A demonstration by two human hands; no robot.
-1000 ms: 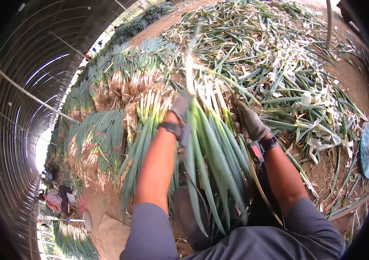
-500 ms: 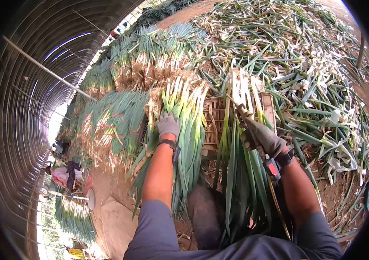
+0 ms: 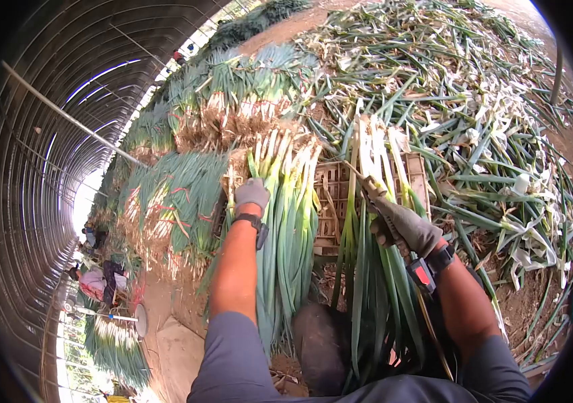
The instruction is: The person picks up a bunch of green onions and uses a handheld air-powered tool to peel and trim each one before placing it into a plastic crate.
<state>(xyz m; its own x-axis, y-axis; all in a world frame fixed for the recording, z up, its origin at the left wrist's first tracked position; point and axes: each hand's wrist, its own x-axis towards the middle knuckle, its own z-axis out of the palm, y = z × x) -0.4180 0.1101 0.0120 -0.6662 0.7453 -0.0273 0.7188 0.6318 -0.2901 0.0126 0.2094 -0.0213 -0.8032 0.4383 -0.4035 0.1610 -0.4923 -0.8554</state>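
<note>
My left hand (image 3: 251, 195), in a grey glove, has its fingers curled on the left edge of a thick row of long green onions (image 3: 293, 181), roots pointing away from me. My right hand (image 3: 407, 227), also gloved, is closed around a thin, pointed, blade-like tool (image 3: 355, 171), whose grip is hidden by the fingers. It is over a smaller group of green onions (image 3: 367, 151), whose leaves hang toward my lap. A slatted plastic crate (image 3: 330, 201) lies beneath the onions.
Tied onion bundles (image 3: 172, 195) lie in rows to the left and ahead. A heap of loose leaves and trimmings (image 3: 474, 127) covers the right side. A person (image 3: 101, 279) is far left, near a scale with a round pan (image 3: 140, 320). A slanting pole (image 3: 71, 111) crosses upper left.
My left hand has shifted slightly left along the row's edge, its fingers more curled. My right hand stays over the smaller group, with the blade-like tool tilted further left.
</note>
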